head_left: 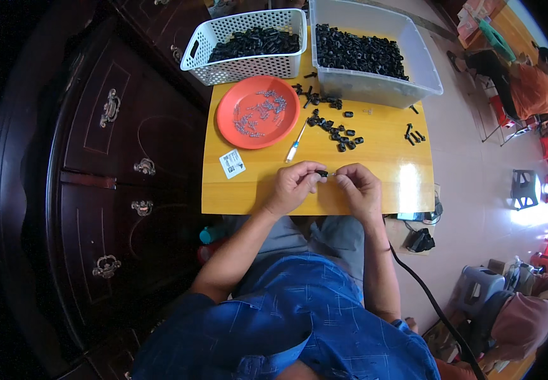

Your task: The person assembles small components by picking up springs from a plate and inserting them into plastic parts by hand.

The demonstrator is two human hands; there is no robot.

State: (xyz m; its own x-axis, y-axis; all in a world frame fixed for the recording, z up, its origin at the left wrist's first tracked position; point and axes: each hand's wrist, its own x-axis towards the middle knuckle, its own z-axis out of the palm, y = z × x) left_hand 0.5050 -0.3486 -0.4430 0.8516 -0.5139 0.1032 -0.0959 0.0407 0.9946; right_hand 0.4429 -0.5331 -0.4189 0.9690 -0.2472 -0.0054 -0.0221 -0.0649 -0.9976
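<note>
Over the near part of the yellow table [236,199], my left hand [294,185] pinches a small black plastic part [322,173]. My right hand [359,189] faces it, fingertips closed on a tiny thin piece that meets the black part's right end; its kind is too small to tell. Just beyond my left hand lies a screwdriver [293,151] with a pale and blue handle. Farther off, an orange-red plate [226,120] holds many small silvery screws [264,109]. Loose black parts [342,136] are scattered past my hands.
At the table's back stand a white perforated basket [249,64] and a clear plastic bin [375,92], both holding black parts. A white label card [232,163] lies at left. Dark wooden cabinets [122,145] flank the left side. A black cable [423,285] runs at right. Other people sit farther right.
</note>
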